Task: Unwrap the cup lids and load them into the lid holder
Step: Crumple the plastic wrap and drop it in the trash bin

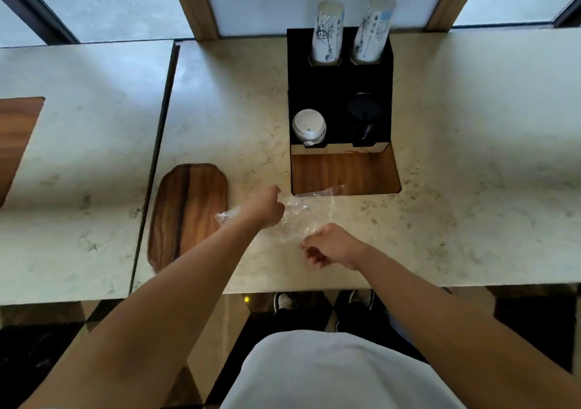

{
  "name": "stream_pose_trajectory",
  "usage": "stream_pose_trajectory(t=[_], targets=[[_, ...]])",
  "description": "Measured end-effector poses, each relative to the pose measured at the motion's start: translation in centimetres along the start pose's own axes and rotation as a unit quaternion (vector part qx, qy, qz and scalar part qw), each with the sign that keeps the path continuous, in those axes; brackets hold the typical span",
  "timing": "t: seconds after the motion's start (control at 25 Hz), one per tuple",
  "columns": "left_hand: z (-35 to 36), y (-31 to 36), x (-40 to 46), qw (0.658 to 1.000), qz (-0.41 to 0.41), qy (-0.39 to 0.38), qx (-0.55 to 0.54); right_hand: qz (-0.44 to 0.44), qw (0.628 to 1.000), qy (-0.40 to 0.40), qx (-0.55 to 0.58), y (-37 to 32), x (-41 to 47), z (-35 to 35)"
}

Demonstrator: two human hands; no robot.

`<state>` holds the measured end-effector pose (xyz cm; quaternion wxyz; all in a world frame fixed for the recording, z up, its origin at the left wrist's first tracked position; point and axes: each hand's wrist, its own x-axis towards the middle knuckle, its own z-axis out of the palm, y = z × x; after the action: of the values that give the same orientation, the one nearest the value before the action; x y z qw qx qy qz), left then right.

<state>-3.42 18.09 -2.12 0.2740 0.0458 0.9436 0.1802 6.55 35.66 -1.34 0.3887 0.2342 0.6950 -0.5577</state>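
A person stands at a pale marble-patterned worktop (471,125), seen from above, both bare arms reaching forward. Crumpled clear plastic wrap (301,217) lies on the worktop between the hands, just in front of a black lid holder (339,94). The left hand (265,207) is over the left part of the wrap with its fingers curled; a bit of the wrap pokes out on its left side, so it appears to grip the plastic. The right hand (330,245) sits nearer the person, fingers curled in at the near edge of the wrap; whether it pinches the plastic cannot be told.

In the holder, a stack of white cup lids (309,129) fills the front left compartment, and a stack of black lids (364,119) fills the front right one. Behind them, two stacks of printed paper cups (328,31) rise from the rear compartments. A wood panel (344,173) forms the holder's front.

A rounded wooden board (188,213) lies flat on the worktop to the left of the hands. Below the worktop edge, the person's shoes (284,301) show on the floor.
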Motion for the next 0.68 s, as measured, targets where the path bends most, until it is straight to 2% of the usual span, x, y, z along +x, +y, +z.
stream_pose_trajectory(t=[0.16,0.36,0.52,0.68], targets=[[0.1,-1.6,-0.1,0.999,-0.022,-0.008,-0.046,0.042,0.994,0.027,0.093,1.2,0.3,2.4],[0.4,-2.6,-0.5,0.986,-0.055,0.012,-0.155,0.003,0.985,0.073,0.159,1.7,1.3,2.0],[1.2,-2.6,-1.7,0.924,-0.131,-0.046,-0.356,-0.022,0.977,0.115,0.180,2.0,1.5,0.8],[2.2,-1.7,-3.5,0.899,-0.123,-0.052,-0.416,-0.046,0.970,0.115,0.209,2.8,1.1,-1.0]])
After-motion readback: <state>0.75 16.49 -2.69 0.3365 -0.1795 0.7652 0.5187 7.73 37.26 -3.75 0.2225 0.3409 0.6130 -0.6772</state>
